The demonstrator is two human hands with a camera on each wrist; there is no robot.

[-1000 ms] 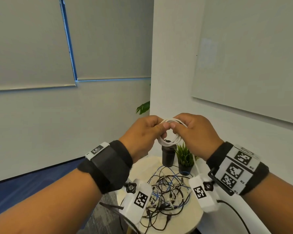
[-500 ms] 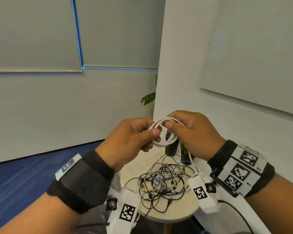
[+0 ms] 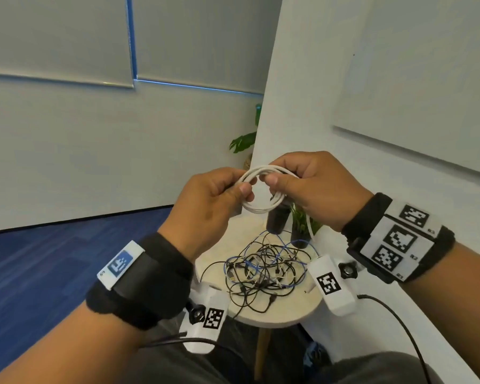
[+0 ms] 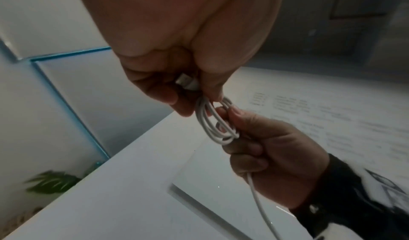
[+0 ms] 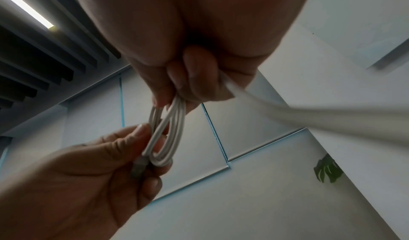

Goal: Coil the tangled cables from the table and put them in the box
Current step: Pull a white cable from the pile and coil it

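Both hands hold a white cable [image 3: 261, 209] wound into a small coil, raised above the table. My left hand [image 3: 219, 195] pinches the coil's left side, with the cable's plug [image 4: 188, 82] tucked under its fingers. My right hand [image 3: 302, 187] pinches the right side of the white coil [image 5: 168, 130], and a loose white tail [image 4: 258, 203] runs down from under that hand. A tangle of black, blue and white cables [image 3: 263, 270] lies on the small round table [image 3: 288, 314] below. No box is in view.
A black cylinder [image 3: 276, 220] and a small potted plant [image 3: 302, 225] stand at the table's far edge by the white wall. A larger green plant [image 3: 244, 139] is behind the wall's corner. Blue carpet [image 3: 53, 259] lies to the left.
The hands and coil have shifted slightly left and lower in view as the head turned. The coil looks a little larger and more open between the hands; both hands keep their hold.
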